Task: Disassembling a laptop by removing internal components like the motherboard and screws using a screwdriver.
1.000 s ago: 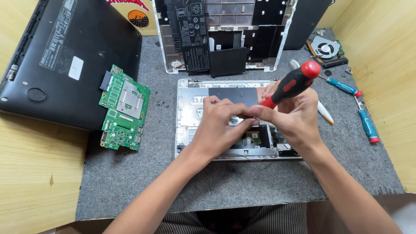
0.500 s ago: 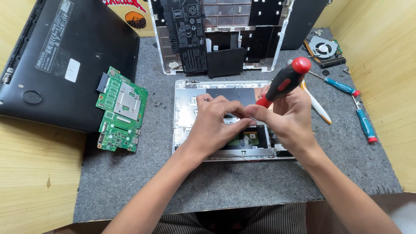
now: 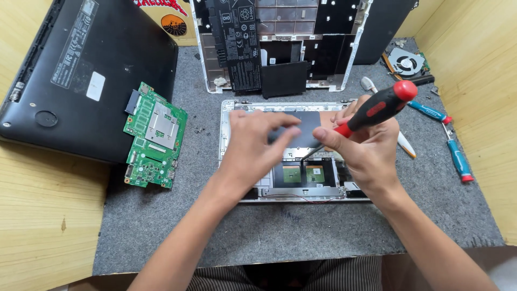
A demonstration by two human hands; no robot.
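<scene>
I see the red-and-black-handled screwdriver (image 3: 377, 110) gripped in my right hand (image 3: 366, 153), fingers closed around the lower part of the handle, the red cap end tilted up and away to the right. Its thin dark shaft runs down to the left, and the tip sits at the upper edge of the dark inner section of the white opened laptop shell (image 3: 229, 134) that lies flat on the grey felt mat (image 3: 161, 226) in front of me. My left hand (image 3: 256, 148) rests palm down on that shell, fingers half spread and loosely curled over the grey plate (image 3: 307, 126) in its upper half; it grips nothing that I can make out, and its fingertips lie just beside the right thumb.

Beyond the shell, nearly touching its far edge, lies a second white laptop base (image 3: 280, 43) with a long black battery pack (image 3: 237, 43) in it. To the left, a green rectangular circuit board (image 3: 153, 137) lies on the mat, its top edge against a large black laptop cover (image 3: 81, 75) that overhangs the pale wooden table (image 3: 43, 226). To the right of my hand are a white-handled tool (image 3: 404, 145), two blue-handled screwdrivers with red tips (image 3: 458, 159) well apart from the shell, and a round cooling fan (image 3: 406, 62) at the far corner.
</scene>
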